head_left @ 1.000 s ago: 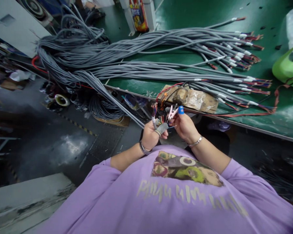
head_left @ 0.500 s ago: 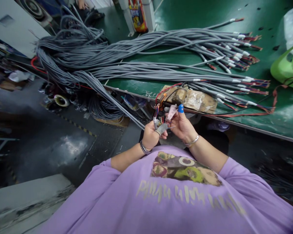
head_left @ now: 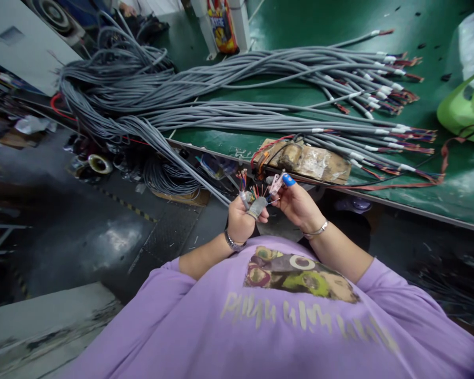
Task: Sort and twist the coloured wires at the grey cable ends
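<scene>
Several coloured wires (head_left: 253,190) now fan out free above my left hand (head_left: 240,222), which grips the grey cable (head_left: 189,173) end before my chest. My right hand (head_left: 299,202), closed on the pink tool (head_left: 275,184), has drawn slightly away from them.

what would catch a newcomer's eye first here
A mass of grey cables sprawls across the green table, top and centre. In front of it the left hand grips a cable end with coloured wires fanned out; the right hand, one fingertip capped blue, holds a pink tool beside them.
</scene>
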Available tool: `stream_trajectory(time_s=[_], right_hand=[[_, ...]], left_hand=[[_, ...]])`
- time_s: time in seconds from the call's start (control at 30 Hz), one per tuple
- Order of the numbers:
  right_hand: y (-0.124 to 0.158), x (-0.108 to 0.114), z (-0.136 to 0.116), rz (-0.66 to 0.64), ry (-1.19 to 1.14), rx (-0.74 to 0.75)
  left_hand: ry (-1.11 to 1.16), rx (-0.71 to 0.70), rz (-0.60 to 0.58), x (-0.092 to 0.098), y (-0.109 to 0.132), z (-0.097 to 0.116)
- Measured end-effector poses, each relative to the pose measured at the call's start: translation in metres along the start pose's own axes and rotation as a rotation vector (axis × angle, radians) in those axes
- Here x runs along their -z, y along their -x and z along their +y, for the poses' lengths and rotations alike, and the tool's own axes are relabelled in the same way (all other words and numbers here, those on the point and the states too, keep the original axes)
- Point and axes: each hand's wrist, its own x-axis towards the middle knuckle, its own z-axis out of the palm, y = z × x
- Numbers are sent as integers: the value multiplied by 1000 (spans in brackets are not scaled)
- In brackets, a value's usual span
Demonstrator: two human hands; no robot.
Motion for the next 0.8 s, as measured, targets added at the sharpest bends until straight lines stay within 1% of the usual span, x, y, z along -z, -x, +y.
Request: stream_trajectory(time_s=[0.13,0.27,0.43,0.57,0.67,0.73,0.8], right_hand=[[-1,-2,0,37,-45,-29],[-5,-3,1,67,-83,-8],[-8,-4,6,64,-76,45],[-5,-3,8,60,-99,15],[-1,4,8,17,-129,-41],[2,12,9,-49,-107,-90],[5,20,12,-142,-48,-138]], left_hand=[[-13,-1,5,-4,-4,-1],[-42,24,29,-6,-5,-2],[-70,37,-19,-6,-3,0],[-59,32,-20,-5,-1,1],[-32,22,-21,-1,2,-1],[-22,20,-13,3,4,-4],[-20,19,12,8,5,-7]])
